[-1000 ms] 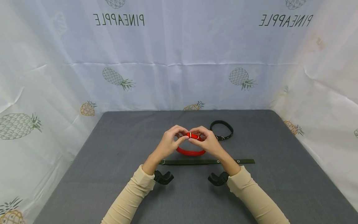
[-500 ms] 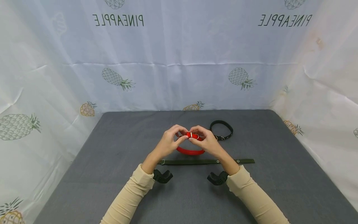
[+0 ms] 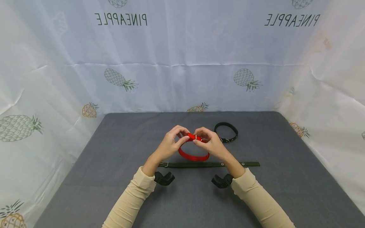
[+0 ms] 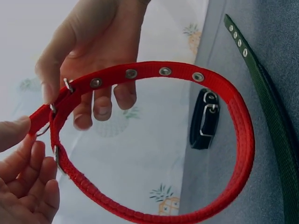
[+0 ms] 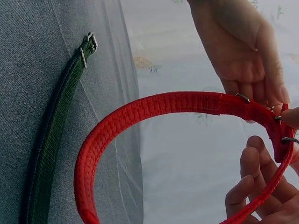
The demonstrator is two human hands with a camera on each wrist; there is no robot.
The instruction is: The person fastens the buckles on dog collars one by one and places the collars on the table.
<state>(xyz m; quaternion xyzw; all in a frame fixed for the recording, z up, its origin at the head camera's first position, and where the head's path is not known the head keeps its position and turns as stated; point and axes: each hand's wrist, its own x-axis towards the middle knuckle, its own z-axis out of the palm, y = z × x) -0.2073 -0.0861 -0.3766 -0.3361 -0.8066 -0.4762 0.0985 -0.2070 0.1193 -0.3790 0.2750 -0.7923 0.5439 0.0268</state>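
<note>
While the green strap (image 3: 209, 164) lies flat on the grey counter (image 3: 285, 177) nearest the person, the red collar (image 3: 194, 155) hangs looped just beyond it, pinched at its buckle (metal, small) by the left hand (image 3: 171, 144) and right hand (image 3: 209, 143). Farther back, right of the red collar, lies a black collar (image 3: 226, 132).

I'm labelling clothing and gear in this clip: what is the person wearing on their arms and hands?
Both arms wear long, close-fitting cream sleeves: left sleeve, right sleeve, each ending at the wrist. The left hand and right hand are bare, with no gloves. Under each wrist sits a black perforated mount: left mount, right mount.
</note>
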